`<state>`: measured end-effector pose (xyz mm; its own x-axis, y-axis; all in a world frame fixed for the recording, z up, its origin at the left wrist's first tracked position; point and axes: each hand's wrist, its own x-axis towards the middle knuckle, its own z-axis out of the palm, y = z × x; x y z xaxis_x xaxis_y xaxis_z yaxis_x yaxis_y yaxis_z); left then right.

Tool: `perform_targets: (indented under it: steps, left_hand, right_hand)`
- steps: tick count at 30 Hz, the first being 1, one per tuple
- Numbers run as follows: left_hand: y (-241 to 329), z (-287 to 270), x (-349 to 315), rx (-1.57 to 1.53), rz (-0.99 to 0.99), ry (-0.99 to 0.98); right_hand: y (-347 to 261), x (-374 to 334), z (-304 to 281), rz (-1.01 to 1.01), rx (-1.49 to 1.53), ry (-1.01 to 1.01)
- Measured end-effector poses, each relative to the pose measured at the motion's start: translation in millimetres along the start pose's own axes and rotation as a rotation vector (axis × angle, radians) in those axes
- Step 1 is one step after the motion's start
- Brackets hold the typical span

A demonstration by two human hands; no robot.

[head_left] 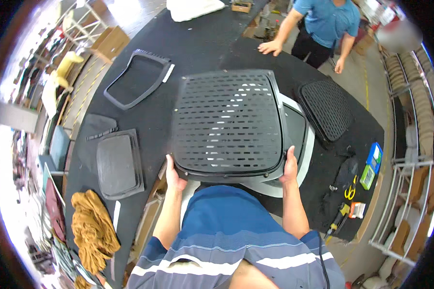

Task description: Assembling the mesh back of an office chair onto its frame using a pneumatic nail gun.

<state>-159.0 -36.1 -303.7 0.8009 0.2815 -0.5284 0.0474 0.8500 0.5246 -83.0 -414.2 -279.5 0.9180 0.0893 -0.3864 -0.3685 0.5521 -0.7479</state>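
Note:
A large black slotted panel (226, 120) with rounded corners and small studs along its edge is held up in front of me. My left hand (175, 176) grips its lower left edge, thumb pointing up along the side. On the opposite side my right hand (289, 166) holds the lower right edge in the same way. Most of the fingers are hidden under the panel. Partly covered beneath it lies a white-rimmed frame (307, 154) with a dark middle, showing at the right and below.
On the black-covered table (197, 43) lie a frame (111, 98), stacked dark panels (118, 166), a slotted panel (327, 110), brown cloth (92, 229), yellow-handled scissors (350, 189) and small boxes (371, 166). A person in a blue shirt (329, 24) stands across, one hand on the table.

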Motion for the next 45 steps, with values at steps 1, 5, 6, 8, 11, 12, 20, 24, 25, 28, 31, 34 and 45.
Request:
perform_targets:
  steps: [1,5,6,8,11,12,20,24,25,28,31,34,45]
  left_hand:
    - [-0.7,-13.9,3.6,0.013,-0.01,0.019]
    - [-5.5,-12.6,-2.8,0.038,-0.016,0.014]
    - [-3.3,-14.3,-6.5,0.022,-0.029,0.002]
    - [-2.0,-22.5,-10.2,0.014,-0.041,0.001]
    - [-2.0,-19.7,-5.6,0.023,-0.032,0.015]
    - [-0.9,-17.6,-5.6,0.021,-0.016,0.024]
    - [-9.5,-40.1,9.7,-0.009,-0.111,0.144]
    - [-24.5,-58.3,2.2,-0.138,-0.07,0.198]
    - [-26.0,-61.7,0.5,-0.16,-0.04,0.215]
    - [-14.1,-60.6,-7.6,-0.217,0.045,0.173]
    - [19.4,-40.6,-9.1,-0.278,0.133,0.223]
    - [45.1,-38.7,2.2,-0.341,0.246,0.21]
    - [150.5,-83.0,52.0,-0.383,0.671,0.407]
  right_hand:
    - [9.2,5.4,-3.3,0.018,0.053,-0.011]
    - [37.7,11.6,-31.5,0.035,0.046,0.068]
    - [37.9,9.2,-26.3,0.018,0.027,0.064]
    - [33.4,6.9,-20.6,0.044,-0.023,0.038]
    - [17.2,4.0,3.6,0.032,-0.029,0.043]
    - [16.9,5.1,2.0,0.031,-0.027,0.042]
    - [3.6,20.0,19.3,0.103,-0.081,0.112]
    - [23.3,26.7,6.0,0.204,-0.015,0.033]
    - [24.5,28.7,4.9,0.192,0.015,-0.004]
    - [22.0,34.4,5.5,0.201,0.062,-0.129]
    - [10.9,36.4,15.6,0.191,-0.141,-0.154]
    - [14.7,39.7,14.6,0.176,-0.275,-0.06]
    - [69.3,-2.2,-49.8,0.259,-0.526,0.17]
